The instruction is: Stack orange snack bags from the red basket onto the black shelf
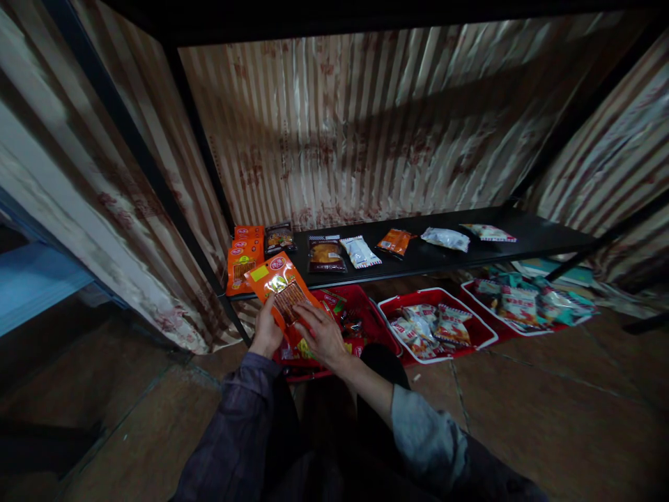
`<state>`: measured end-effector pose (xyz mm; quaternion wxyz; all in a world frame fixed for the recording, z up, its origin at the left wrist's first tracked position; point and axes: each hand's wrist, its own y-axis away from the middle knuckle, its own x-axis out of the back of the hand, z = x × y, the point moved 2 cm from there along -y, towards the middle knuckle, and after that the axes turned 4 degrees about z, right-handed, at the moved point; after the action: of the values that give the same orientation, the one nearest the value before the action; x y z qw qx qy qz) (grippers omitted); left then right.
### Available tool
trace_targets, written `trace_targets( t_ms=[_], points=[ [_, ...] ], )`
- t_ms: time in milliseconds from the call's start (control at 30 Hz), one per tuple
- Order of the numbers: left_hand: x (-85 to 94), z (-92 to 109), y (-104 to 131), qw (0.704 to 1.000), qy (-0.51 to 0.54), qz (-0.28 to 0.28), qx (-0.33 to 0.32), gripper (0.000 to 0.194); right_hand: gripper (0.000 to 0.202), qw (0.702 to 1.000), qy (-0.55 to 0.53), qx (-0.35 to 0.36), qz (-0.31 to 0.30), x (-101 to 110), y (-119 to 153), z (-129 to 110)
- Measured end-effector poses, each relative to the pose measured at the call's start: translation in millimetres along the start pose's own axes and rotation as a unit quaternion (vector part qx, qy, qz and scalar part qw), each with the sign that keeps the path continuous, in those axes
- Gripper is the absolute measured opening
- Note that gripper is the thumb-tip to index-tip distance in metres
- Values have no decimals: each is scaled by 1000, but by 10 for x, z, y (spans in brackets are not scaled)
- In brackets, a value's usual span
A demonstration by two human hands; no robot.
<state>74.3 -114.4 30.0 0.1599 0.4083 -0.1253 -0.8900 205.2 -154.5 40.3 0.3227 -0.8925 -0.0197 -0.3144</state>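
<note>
My left hand [267, 329] is closed on the lower left edge of an orange snack packet [282, 284], its thumb on the front. The packet is tilted, with a yellow label at the top and brown sticks pictured on it. My right hand [325, 338] lies over the packet's lower right front, fingers stretched out and touching it. Behind the packet, similar orange packets [245, 259] stand at the left end of a black shelf [439, 261]. Beneath my hands, a red basket [372, 328] holds red and dark packets, partly hidden by my arms.
Along the shelf lie a dark packet [279, 238], a brown packet [327, 254], a white packet [360, 252], a small orange packet [396, 242] and others. Two more red baskets with white rims [437, 360] [533, 330] hold packets on the floor. Black posts [201, 153] frame the shelf.
</note>
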Motion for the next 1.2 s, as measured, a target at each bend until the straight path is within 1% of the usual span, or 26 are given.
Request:
trace_targets(
  t_ms=[100,167,200,300,433,500,567,633,767,900,1033,1200],
  points=[
    [24,32,69,999,-2,-36,38,20,34,993,-46,-65,82,147,-200,104],
    [34,37,118,997,-4,-48,54,21,34,978,-98,-131,129,221,-348,210],
    [37,34,140,997,-6,-52,64,21,35,966,-135,-169,143,243,-414,265],
    [46,17,188,993,-20,-66,93,23,34,916,-265,-265,145,255,-554,391],
    [81,-28,221,989,-46,-79,120,28,33,843,-410,-328,117,217,-599,446],
    [98,-64,235,985,-59,-79,139,28,32,807,-455,-361,109,188,-578,467],
    [105,-102,248,983,-67,-80,153,28,30,775,-481,-392,118,162,-545,499],
    [97,-135,258,980,-74,-86,163,31,29,755,-493,-409,141,149,-513,531],
    [61,-170,265,976,-81,-99,174,35,29,736,-502,-420,174,160,-482,561],
    [23,-167,270,975,-78,-104,180,36,28,729,-510,-418,184,198,-505,554],
    [-13,-141,283,972,-72,-130,184,40,25,722,-514,-423,189,214,-529,559],
    [-2,-124,302,968,-83,-148,183,44,19,714,-515,-428,206,211,-517,596]
  ],
)
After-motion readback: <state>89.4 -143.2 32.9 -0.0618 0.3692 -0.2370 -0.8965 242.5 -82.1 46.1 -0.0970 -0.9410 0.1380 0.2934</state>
